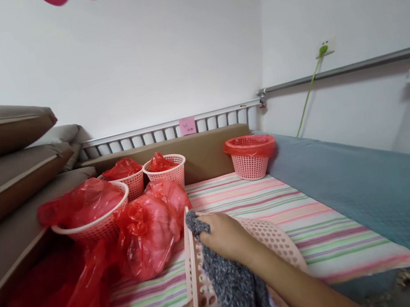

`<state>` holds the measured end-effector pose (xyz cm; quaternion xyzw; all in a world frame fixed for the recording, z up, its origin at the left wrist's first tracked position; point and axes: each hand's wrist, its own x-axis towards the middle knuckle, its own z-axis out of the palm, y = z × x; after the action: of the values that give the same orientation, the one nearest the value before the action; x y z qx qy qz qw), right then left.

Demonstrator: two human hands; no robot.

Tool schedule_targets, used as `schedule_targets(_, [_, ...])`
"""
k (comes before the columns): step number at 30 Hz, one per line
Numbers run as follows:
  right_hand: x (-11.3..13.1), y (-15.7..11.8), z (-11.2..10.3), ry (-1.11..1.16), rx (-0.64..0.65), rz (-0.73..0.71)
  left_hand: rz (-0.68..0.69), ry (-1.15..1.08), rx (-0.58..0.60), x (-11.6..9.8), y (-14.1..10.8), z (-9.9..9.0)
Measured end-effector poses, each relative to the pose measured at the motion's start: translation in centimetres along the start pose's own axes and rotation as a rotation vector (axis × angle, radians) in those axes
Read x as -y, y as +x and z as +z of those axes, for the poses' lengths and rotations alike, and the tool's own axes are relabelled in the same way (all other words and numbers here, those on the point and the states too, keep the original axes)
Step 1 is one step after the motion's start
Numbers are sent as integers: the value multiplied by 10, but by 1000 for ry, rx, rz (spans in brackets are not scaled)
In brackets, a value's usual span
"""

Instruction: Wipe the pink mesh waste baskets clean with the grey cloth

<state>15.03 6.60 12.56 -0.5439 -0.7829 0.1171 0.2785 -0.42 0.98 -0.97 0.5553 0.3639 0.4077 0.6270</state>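
White walls (170, 48) — grey radiator (127, 141), stacked cushions (6, 172).

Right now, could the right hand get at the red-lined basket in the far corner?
Probably, with a stretch: between the right hand and the red-lined basket, the striped sheet looks bare. That hand holds a grey cloth, though, which may need putting down first.

Striped sheet (332, 242) open right of held basket (279, 241); red bags (149, 240) crowd left
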Motion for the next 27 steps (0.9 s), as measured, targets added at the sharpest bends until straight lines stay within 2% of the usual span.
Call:
schedule_targets(4, [-1, -1, 0, 60, 39, 4, -8, 7, 63, -14, -11, 8])
schedule_targets(8, [12, -13, 11, -69, 32, 46, 76, -14, 101, -25, -4, 13])
schedule_targets(14, [28, -50, 32, -103, -8, -10, 118, 120, -40, -32, 16, 12])
schedule_targets(17, [24, -45, 34, -138, -26, 6, 225, 175, -102, -23, 22, 5])
schedule_targets(19, [19, -31, 33, -177, -42, 20, 264, 174, -118, -7, 22, 1])
schedule_targets(24, [7, 9, 33, -183, -13, 85, 206, 190, -43, 38, 16, -10])
schedule_targets(27, [4, 20, 30, -152, -4, 93, 219, 221, -54, 41, 15, -15])
